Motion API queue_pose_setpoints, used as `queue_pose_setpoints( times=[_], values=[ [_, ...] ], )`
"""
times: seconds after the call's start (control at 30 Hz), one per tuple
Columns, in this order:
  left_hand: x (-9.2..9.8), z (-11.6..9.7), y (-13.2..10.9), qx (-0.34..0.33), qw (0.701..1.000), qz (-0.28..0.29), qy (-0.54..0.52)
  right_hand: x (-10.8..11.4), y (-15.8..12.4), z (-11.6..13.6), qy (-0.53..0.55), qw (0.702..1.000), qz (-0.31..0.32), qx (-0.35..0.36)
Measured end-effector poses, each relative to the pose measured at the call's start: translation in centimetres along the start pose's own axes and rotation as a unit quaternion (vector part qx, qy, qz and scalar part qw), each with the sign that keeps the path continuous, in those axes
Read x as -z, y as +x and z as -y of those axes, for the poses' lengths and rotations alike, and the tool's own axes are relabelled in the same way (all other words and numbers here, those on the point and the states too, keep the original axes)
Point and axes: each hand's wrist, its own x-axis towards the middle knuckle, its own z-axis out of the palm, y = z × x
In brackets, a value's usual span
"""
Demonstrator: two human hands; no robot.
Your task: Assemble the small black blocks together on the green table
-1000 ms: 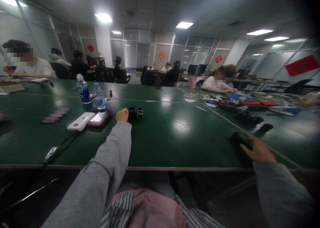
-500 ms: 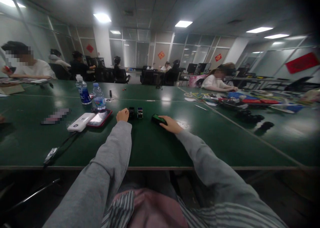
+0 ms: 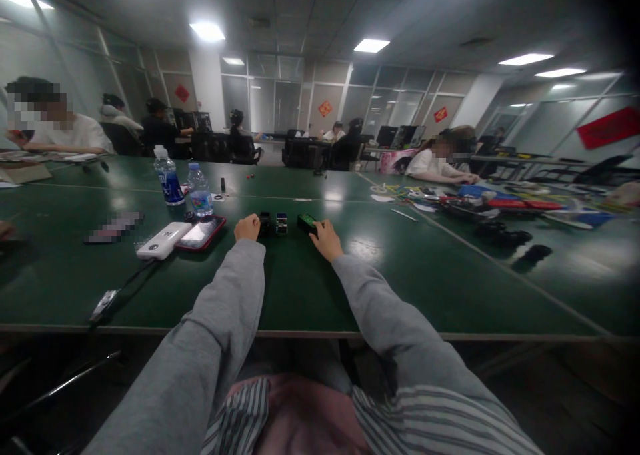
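Observation:
On the green table [image 3: 300,295], my left hand [image 3: 247,228] rests with curled fingers against the left side of a small dark object [image 3: 265,223]. Whether the fingers grip it cannot be made out. Just right of it stands a second small object [image 3: 281,223] with a blue top and a silvery front. My right hand [image 3: 326,239] is closed on the right end of a black and green box-like item [image 3: 306,222], which lies to the right of the two small objects, apart from them.
Left of my hands are a red-edged phone [image 3: 203,234], a white power bank [image 3: 164,240] with a cable, and two bottles [image 3: 169,178]. A pen [image 3: 404,214], cables and tools [image 3: 500,202] lie to the right. People sit at both far sides.
My right hand has moved left with the black and green item, bringing it nearer the small objects, and the item has turned slightly. My left hand has stayed almost in place.

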Motion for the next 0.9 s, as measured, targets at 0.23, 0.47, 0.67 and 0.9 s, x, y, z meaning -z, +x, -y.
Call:
queue_pose_setpoints(
  times=[0.23, 0.47, 0.67, 0.9],
  values=[
    [-0.7, 0.3, 0.4, -0.007, 1.000, -0.012, 0.004, -0.5, 1.6, 0.1, 0.020, 0.999, -0.026, -0.029],
    [-1.0, 0.5, 0.6, -0.012, 1.000, -0.014, -0.004, 0.1, 0.9, 6.2, 0.017, 0.990, -0.004, 0.138],
    [-0.5, 0.1, 0.3, -0.002, 1.000, -0.012, -0.004, -0.6, 0.7, 7.4, 0.034, 0.982, 0.073, 0.174],
    [-0.3, 0.2, 0.2, -0.006, 1.000, -0.011, -0.010, -0.7, 0.8, 5.4, 0.091, 0.993, 0.029, 0.070]
  ],
)
